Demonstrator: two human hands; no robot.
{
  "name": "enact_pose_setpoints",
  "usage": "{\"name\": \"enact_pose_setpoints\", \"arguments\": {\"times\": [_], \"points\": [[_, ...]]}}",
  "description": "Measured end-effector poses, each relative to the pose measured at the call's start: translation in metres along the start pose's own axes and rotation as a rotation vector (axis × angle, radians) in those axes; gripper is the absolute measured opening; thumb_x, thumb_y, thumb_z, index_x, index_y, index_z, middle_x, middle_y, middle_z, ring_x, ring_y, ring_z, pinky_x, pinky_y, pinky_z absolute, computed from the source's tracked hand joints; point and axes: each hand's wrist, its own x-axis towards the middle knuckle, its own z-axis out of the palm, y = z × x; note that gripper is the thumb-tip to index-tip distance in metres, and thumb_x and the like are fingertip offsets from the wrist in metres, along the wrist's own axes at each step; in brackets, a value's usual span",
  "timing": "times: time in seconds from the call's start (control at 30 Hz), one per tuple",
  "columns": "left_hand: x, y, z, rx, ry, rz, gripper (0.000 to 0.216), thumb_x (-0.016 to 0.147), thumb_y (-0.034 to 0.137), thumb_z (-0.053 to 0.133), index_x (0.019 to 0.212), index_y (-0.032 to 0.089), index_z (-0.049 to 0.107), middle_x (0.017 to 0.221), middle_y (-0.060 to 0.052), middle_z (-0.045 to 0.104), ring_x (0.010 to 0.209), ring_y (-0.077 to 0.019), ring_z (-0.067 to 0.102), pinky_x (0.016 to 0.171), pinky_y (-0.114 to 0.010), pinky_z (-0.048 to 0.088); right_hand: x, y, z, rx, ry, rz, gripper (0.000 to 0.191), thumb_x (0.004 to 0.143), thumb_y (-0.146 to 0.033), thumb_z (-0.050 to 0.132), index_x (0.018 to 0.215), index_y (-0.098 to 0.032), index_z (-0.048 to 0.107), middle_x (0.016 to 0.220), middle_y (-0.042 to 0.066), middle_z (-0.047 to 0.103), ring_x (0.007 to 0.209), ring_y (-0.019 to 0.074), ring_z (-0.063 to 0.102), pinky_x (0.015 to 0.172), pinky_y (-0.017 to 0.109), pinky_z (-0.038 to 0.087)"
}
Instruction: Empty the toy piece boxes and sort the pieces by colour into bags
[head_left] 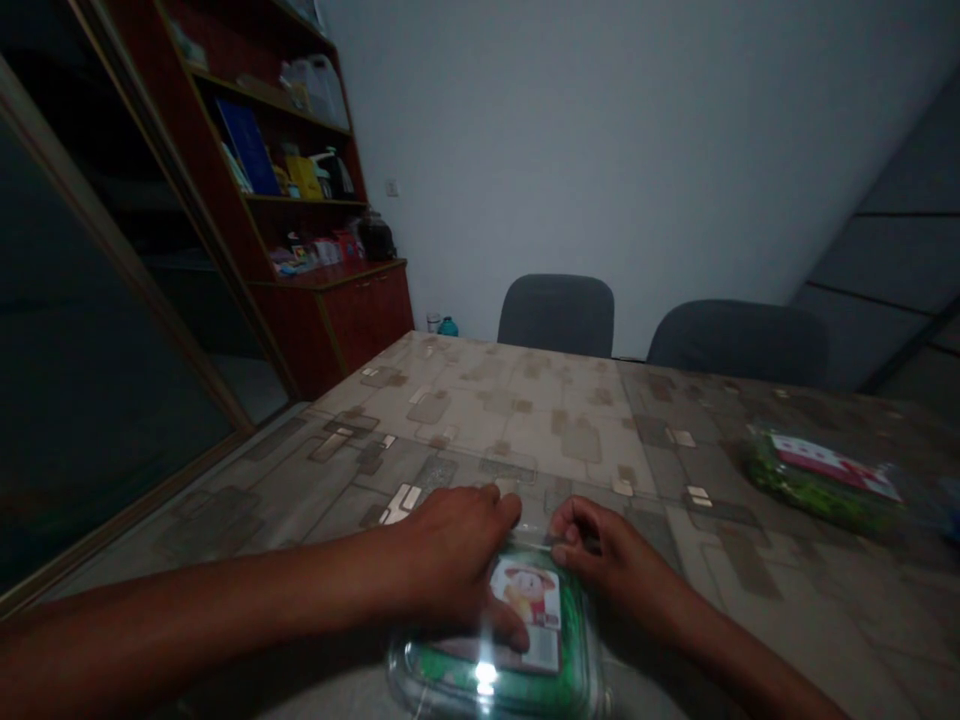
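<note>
Watching remotely, I see 1 clear container (541, 655) on the table (495, 400), the left hand (465, 545) spread wide across its lid, the right hand (611, 550) curled at its far edge, whether pinching I cannot tell

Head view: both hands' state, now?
Left hand: open, laid across the clear container.
Right hand: fingers curled at its far corner; grip can't be told.

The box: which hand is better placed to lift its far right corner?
Probably the right hand: it is curled right at that corner. The left hand lies over the left side of the box, thumb across the top, so it seems better for steadying.
</note>
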Motion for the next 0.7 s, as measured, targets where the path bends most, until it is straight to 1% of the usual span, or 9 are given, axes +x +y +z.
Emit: {"name": "enact_pose_setpoints", "arguments": {"times": [0.13, 0.23, 0.33, 0.4, 0.47, 0.57, 0.63, 0.7], "points": [[0.001, -0.007, 0.002, 0.019, 0.028, 0.023, 0.067, 0.060, 0.064, 0.080, 0.106, 0.020, 0.056, 0.098, -0.009, 0.069, 0.085, -0.0314, 0.066, 0.068, -0.035, 0.048, 0.000, -0.007, -0.004, -0.063, -0.053, -0.034, 0.014, 0.080, -0.033, 0.060, 0.077, -0.022, 0.052, 0.071, -0.003, 0.048, 0.068, 0.0152, 0.044, 0.061, 0.028, 0.032], [0.003, -0.012, 0.000, 0.015, 0.006, 0.025, 0.068, 0.059, 0.061, 0.082, 0.107, 0.021, 0.056, 0.088, -0.006, 0.070, 0.077, -0.0289, 0.065, 0.060, -0.031, 0.043, 0.003, -0.008, -0.011, -0.040, -0.144, -0.028, 0.024, 0.079, -0.040, 0.065, 0.074, -0.022, 0.051, 0.068, -0.004, 0.046, 0.065, 0.0136, 0.041, 0.058, 0.027, 0.029], [0.004, -0.013, -0.001, -0.031, -0.001, 0.038, 0.061, 0.062, 0.058, 0.083, 0.104, 0.022, 0.057, 0.089, -0.005, 0.069, 0.075, -0.0258, 0.064, 0.059, -0.028, 0.041, 0.001, -0.004, -0.017, 0.087, -0.305, 0.071, 0.036, 0.076, -0.050, 0.071, 0.073, -0.021, 0.048, 0.064, -0.006, 0.044, 0.058, 0.0108, 0.038, 0.054, 0.025, 0.027], [0.004, -0.012, 0.000, -0.045, -0.002, 0.034, 0.059, 0.061, 0.055, 0.085, 0.102, 0.023, 0.059, 0.091, -0.005, 0.070, 0.078, -0.0265, 0.065, 0.060, -0.028, 0.041, -0.003, 0.001, -0.017, 0.180, -0.354, 0.148, 0.039, 0.074, -0.052, 0.072, 0.073, -0.022, 0.047, 0.063, -0.007, 0.044, 0.055, 0.0094, 0.038, 0.053, 0.024, 0.027], [0.002, -0.011, 0.001, -0.041, -0.007, 0.031, 0.057, 0.062, 0.051, 0.086, 0.103, 0.023, 0.059, 0.093, -0.005, 0.070, 0.082, -0.0282, 0.066, 0.061, -0.029, 0.042, -0.008, 0.005, -0.015, 0.230, -0.329, 0.184, 0.038, 0.073, -0.050, 0.072, 0.072, -0.022, 0.046, 0.061, -0.008, 0.042, 0.052, 0.0085, 0.037, 0.051, 0.024, 0.027], [0.001, -0.011, 0.002, -0.060, 0.005, 0.061, 0.054, 0.064, 0.047, 0.086, 0.105, 0.023, 0.059, 0.095, -0.005, 0.070, 0.083, -0.0281, 0.067, 0.060, -0.028, 0.041, -0.010, 0.007, -0.011, 0.198, -0.227, 0.144, 0.036, 0.073, -0.048, 0.072, 0.071, -0.022, 0.046, 0.061, -0.008, 0.039, 0.053, 0.0085, 0.034, 0.051, 0.024, 0.025], [0.001, -0.012, 0.001, -0.062, 0.008, 0.056, 0.050, 0.066, 0.046, 0.085, 0.103, 0.022, 0.060, 0.090, -0.004, 0.070, 0.079, -0.0266, 0.066, 0.058, -0.028, 0.039, -0.010, 0.006, -0.008, 0.153, -0.178, 0.112, 0.034, 0.073, -0.046, 0.072, 0.070, -0.022, 0.047, 0.061, -0.007, 0.039, 0.055, 0.0094, 0.034, 0.052, 0.025, 0.025], [0.003, -0.013, -0.002, -0.041, -0.005, 0.049, 0.041, 0.071, 0.044, 0.082, 0.099, 0.022, 0.062, 0.083, -0.003, 0.070, 0.075, -0.0253, 0.065, 0.058, -0.028, 0.039, -0.009, 0.006, -0.007, 0.138, -0.157, 0.106, 0.034, 0.072, -0.045, 0.072, 0.071, -0.022, 0.048, 0.062, -0.006, 0.040, 0.056, 0.0099, 0.035, 0.052, 0.025, 0.026]]}}
